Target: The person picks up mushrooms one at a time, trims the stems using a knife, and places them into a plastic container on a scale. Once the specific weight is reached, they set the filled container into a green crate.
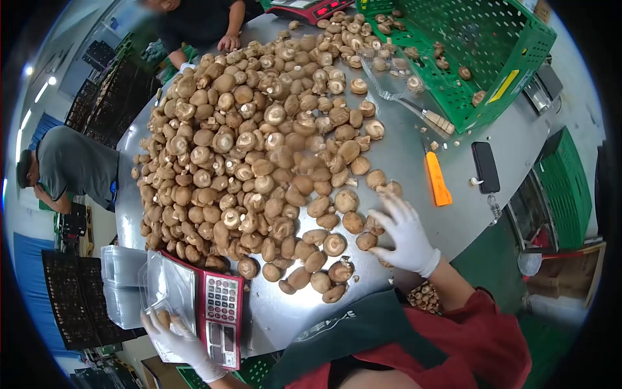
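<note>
A large heap of brown mushrooms [259,149] covers the grey metal table [414,162]. My right hand [405,233], in a white glove, reaches over the mushrooms at the heap's near right edge, fingers spread and touching one or two of them. My left hand [178,343], also gloved, rests at a clear plastic tray [165,292] lying on a red scale [220,318] at the lower left; a mushroom lies in the tray by the fingers.
A green crate [492,58] with a few mushrooms stands at the upper right. An orange knife [437,178] and a black phone [486,167] lie beside it. Stacked clear trays [120,285] sit left. Another person's hand [228,43] rests at the far edge; someone in grey [71,168] bends at left.
</note>
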`<state>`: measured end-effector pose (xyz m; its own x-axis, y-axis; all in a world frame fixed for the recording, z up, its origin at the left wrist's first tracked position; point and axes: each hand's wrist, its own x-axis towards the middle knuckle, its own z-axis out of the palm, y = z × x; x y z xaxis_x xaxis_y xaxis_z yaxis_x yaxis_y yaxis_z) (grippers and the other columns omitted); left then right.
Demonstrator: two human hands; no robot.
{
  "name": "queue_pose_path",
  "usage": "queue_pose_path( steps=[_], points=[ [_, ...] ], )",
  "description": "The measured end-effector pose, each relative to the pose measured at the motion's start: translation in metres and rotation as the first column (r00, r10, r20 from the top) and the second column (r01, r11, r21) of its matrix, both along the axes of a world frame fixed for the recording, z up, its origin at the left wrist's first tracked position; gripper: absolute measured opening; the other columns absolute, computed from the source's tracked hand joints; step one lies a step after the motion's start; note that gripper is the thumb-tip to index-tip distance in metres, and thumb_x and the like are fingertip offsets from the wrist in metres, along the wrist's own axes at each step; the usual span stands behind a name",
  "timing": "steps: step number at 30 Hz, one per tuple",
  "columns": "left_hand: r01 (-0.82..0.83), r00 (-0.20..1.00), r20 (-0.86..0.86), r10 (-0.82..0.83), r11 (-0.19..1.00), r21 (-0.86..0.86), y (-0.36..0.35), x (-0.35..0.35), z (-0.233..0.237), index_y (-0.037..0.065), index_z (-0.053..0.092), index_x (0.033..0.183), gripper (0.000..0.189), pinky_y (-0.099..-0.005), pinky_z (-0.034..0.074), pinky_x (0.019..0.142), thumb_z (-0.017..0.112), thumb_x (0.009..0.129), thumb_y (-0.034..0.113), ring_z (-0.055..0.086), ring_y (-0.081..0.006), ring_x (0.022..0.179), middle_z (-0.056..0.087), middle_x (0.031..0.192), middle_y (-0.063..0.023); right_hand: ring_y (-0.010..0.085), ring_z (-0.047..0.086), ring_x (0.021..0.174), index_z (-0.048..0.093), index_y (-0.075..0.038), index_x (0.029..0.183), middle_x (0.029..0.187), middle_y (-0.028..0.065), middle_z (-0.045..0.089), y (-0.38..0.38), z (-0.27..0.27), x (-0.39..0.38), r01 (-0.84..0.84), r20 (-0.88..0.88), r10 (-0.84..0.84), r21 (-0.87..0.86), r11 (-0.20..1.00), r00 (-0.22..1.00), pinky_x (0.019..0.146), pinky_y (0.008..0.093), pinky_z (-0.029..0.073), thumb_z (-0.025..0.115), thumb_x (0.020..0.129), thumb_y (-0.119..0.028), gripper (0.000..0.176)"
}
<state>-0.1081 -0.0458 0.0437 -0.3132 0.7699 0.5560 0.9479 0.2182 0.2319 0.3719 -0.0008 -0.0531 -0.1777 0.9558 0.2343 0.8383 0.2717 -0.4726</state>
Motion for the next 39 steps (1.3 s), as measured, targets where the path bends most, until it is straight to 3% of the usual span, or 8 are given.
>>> queue_pose_path(
  steps=[4,7,12,15,17,20,31,39],
  points=[
    [0.529,0.840,0.260,-0.477,0.826,-0.193,0.033,0.101,-0.035,0.001,0.045,0.140,0.068,-0.0505,0.020,0.119,0.066,0.077,0.010,0.026,-0.0415,0.144,0.034,0.152,-0.0228,0.0337,0.040,0.136,0.055,-0.014,0.133,0.144,0.0168,0.045,0.021,0.001,-0.029,-0.061,0.017,0.061,0.009,0.998,0.998,0.111,0.0493,0.029,0.070,0.078,-0.040,0.063],
    [0.649,0.759,0.314,-0.571,0.624,-0.434,0.048,0.165,-0.067,0.005,0.041,0.144,0.086,-0.0581,0.020,0.116,0.077,0.068,0.021,0.022,-0.0500,0.142,0.027,0.153,-0.0280,0.0328,0.041,0.134,0.057,-0.013,0.130,0.142,0.0162,0.047,0.047,-0.002,-0.038,-0.123,0.042,0.122,0.008,0.992,0.992,0.111,0.0498,0.030,0.069,0.079,-0.037,0.058],
    [0.677,0.723,0.202,-0.661,0.618,-0.401,0.076,0.197,-0.087,0.008,0.047,0.142,0.077,-0.0590,0.021,0.114,0.073,0.074,0.035,0.022,-0.0512,0.140,0.029,0.153,-0.0261,0.0296,0.047,0.126,0.073,-0.008,0.094,0.129,0.0116,0.058,0.078,0.006,-0.041,-0.311,-0.031,0.316,0.114,0.944,0.948,0.108,0.0492,0.033,0.069,0.080,-0.034,0.030],
    [0.674,0.684,0.129,-0.718,0.555,-0.487,0.088,0.203,-0.077,0.009,0.050,0.140,0.076,-0.0589,0.021,0.114,0.071,0.076,0.044,0.021,-0.0505,0.141,0.032,0.152,-0.0235,0.0291,0.048,0.125,0.072,-0.009,0.102,0.130,0.0112,0.059,0.112,0.018,-0.050,-0.339,-0.093,0.337,-0.007,0.941,0.937,0.106,0.0496,0.034,0.069,0.079,-0.033,0.033],
    [0.712,0.659,0.183,-0.729,0.528,-0.463,0.096,0.202,-0.080,0.010,0.051,0.140,0.076,-0.0586,0.021,0.114,0.063,0.081,0.056,0.023,-0.0488,0.140,0.033,0.152,-0.0227,0.0291,0.047,0.126,0.069,-0.011,0.111,0.133,0.0111,0.057,0.140,0.011,-0.066,-0.268,-0.103,0.298,0.236,0.934,0.949,0.107,0.0505,0.034,0.069,0.079,-0.034,0.039],
    [0.763,0.617,0.238,-0.750,0.495,-0.415,0.102,0.207,-0.078,0.008,0.050,0.140,0.078,-0.0573,0.023,0.113,0.052,0.086,0.064,0.028,-0.0459,0.138,0.036,0.150,-0.0222,0.0341,0.039,0.137,0.066,-0.018,0.122,0.143,0.0124,0.048,0.169,-0.012,-0.063,-0.246,0.129,0.229,0.136,0.960,0.965,0.114,0.0586,0.025,0.069,0.079,-0.041,0.049],
    [0.760,0.637,0.095,-0.765,0.603,-0.244,0.130,0.204,-0.067,0.008,0.054,0.132,0.057,-0.0459,0.033,0.105,0.068,0.077,0.009,0.049,-0.0322,0.122,0.054,0.133,-0.0139,0.0342,0.036,0.138,0.066,-0.019,0.114,0.139,0.0128,0.048,0.097,-0.002,0.010,0.081,0.174,-0.081,0.006,0.997,0.981,0.105,0.0637,0.033,0.073,0.074,-0.042,0.046],
    [0.697,0.598,0.021,-0.801,0.508,-0.506,0.177,0.223,-0.079,0.014,0.046,0.143,0.065,-0.0582,0.020,0.115,0.065,0.086,0.037,0.032,-0.0431,0.138,0.036,0.150,-0.0237,0.0352,0.043,0.133,0.067,-0.018,0.120,0.140,0.0190,0.049,0.040,0.002,0.006,-0.003,-0.029,0.004,0.015,1.000,1.000,0.107,0.0608,0.030,0.070,0.079,-0.044,0.049]
  ],
)
